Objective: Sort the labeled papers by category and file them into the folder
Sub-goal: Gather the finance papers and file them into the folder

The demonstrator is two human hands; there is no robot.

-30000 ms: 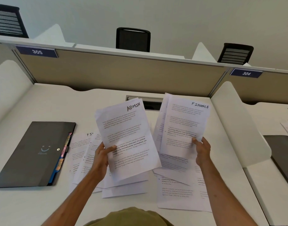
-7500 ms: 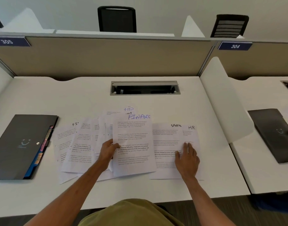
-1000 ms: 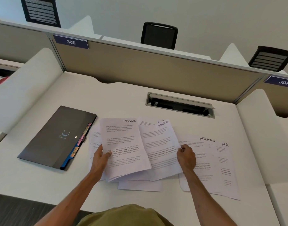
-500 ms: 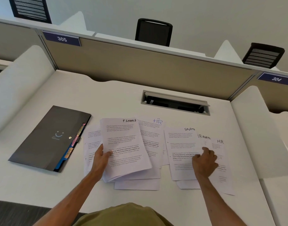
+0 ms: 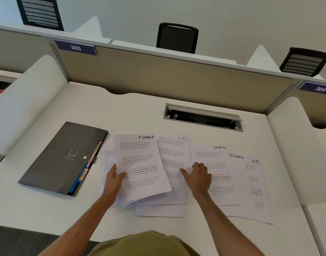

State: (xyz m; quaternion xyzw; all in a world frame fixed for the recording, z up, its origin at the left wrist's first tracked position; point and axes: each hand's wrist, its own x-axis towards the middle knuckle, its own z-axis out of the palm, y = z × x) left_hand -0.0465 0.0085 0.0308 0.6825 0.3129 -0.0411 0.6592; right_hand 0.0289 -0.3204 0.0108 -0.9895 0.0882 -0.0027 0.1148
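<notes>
Printed sheets with handwritten labels lie spread on the white desk. My left hand grips a slightly lifted stack topped by the FINANCE sheet, thumb on top. Just right of it lies a sheet marked HR in blue. My right hand rests on that HR sheet's right edge, fingers curled, beside the SPORTS sheet. Further right lie overlapped sheets, the outermost labelled HR. A dark grey folder with coloured tabs lies closed at the left.
An open cable slot is set into the desk behind the papers. A beige partition closes the back, and white side dividers stand on both sides. Black chairs show beyond the partition.
My right hand let the SPORTS sheet lie on the right pile and came back left onto the blue HR sheet. The left hand still holds the FINANCE stack.
</notes>
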